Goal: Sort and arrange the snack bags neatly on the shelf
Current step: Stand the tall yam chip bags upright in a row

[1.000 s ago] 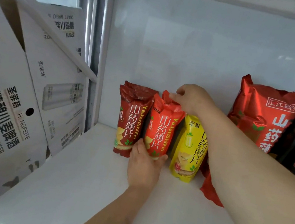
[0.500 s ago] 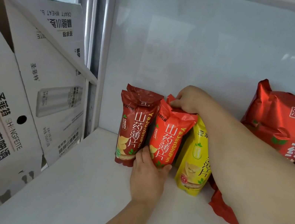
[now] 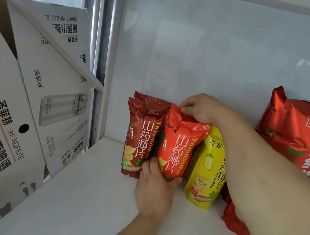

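Three slim snack bags stand upright in a row at the back of the white shelf (image 3: 78,203): a dark red bag (image 3: 141,135) on the left, a bright red-orange bag (image 3: 177,148) in the middle and a yellow bag (image 3: 207,167) on the right. My left hand (image 3: 155,189) grips the bottom of the red-orange bag, thumb on its right side. My right hand (image 3: 202,110) pinches the crimped top of the same bag. A second dark red bag stands behind the first, mostly hidden.
A large red snack bag (image 3: 298,137) leans on the back wall at the right, with another red bag's corner (image 3: 235,223) under my right forearm. White beer cartons (image 3: 7,113) sit left, beyond the metal shelf post (image 3: 105,68).
The view has shifted slightly, so the bags sit further right and lower in the frame. Both hands keep their hold on the red-orange bag, which stands a little straighter.
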Demonstrator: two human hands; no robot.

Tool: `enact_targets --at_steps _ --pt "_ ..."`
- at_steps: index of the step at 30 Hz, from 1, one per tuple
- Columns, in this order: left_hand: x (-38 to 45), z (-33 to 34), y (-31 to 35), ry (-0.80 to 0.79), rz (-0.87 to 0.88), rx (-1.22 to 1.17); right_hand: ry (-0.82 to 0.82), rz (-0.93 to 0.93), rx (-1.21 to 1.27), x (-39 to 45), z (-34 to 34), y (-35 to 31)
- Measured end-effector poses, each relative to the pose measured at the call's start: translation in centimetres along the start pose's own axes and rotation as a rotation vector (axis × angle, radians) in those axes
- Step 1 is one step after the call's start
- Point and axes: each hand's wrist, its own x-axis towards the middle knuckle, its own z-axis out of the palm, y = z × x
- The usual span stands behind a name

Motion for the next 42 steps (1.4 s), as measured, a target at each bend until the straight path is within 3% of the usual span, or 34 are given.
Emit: enact_targets --at_steps 6,12,25,29,33,37,42 --pt "-0.1 0.0 0.1 0.027 0.0 0.002 0.036 0.037 -0.051 -1.9 -0.9 -0.8" --pt "-0.1 -0.4 0.2 -0.009 -0.017 0.015 -0.178 0.072 -0.092 -3.7 -1.4 -1.1" --pt "-0.1 -2.3 0.0 -0.029 -0.044 -0.023 -0.247 0.049 0.112 -3.1 -1.1 -0.4" --pt "0.5 -4.4 0.6 0.136 -0.055 -0.121 -0.211 0.023 0.13 -3.1 -1.7 -1.3" --pt "2.3 -5.6 -0.7 0.382 0.044 -0.087 -0.082 -0.017 0.119 -2.0 -1.9 -2.7" --pt "4.1 -5.6 -2.3 0.257 -0.007 0.005 0.014 -0.094 0.029 0.0 -1.2 -5.0" --pt "5.0 -5.2 -4.0 0.079 -0.072 0.028 -0.035 -0.088 -0.111 2.4 0.2 -6.6"
